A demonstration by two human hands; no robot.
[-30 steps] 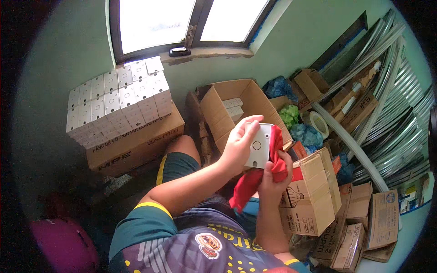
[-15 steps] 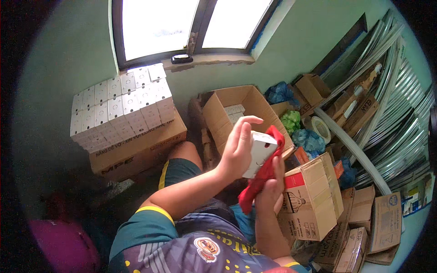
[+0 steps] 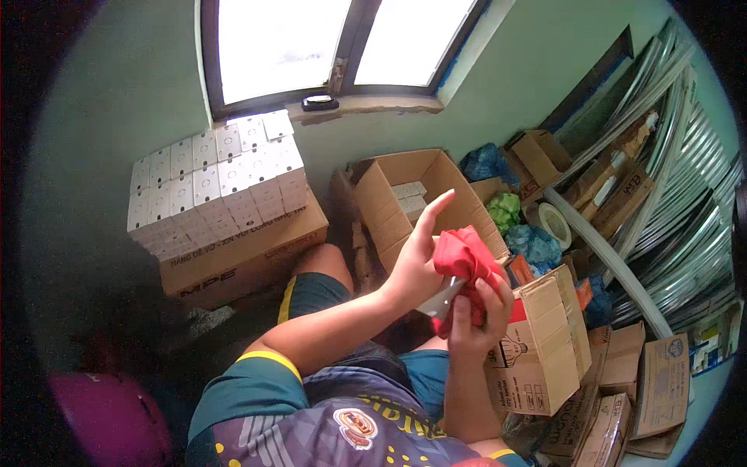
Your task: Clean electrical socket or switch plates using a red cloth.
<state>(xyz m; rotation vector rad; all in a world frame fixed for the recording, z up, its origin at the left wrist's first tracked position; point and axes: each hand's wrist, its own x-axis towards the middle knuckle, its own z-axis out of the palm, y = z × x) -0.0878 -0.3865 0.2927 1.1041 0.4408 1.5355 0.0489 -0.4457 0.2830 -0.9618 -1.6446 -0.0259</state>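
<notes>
A white electrical wall box [image 3: 445,297] is held up in front of me, mostly covered by a red cloth [image 3: 470,261]. My left hand [image 3: 415,272] grips the box from its left side, one finger pointing up and the others hidden behind it. On the other side, my right hand [image 3: 481,317] is closed on the cloth and presses it over the face of the box. Only a pale lower corner of the box shows between the hands.
White wall boxes [image 3: 206,183] stand stacked on a carton [image 3: 241,261] at left. An open carton [image 3: 467,191] with several more lies beyond my hands. Another carton [image 3: 537,350] stands by my right forearm. Plastic pipes [image 3: 615,265] and bundled tubing [image 3: 685,210] lean at right.
The cloth has moved from the box's right edge to cover most of its face. My right hand has come up and now bunches the cloth against it. The view has shifted slightly.
</notes>
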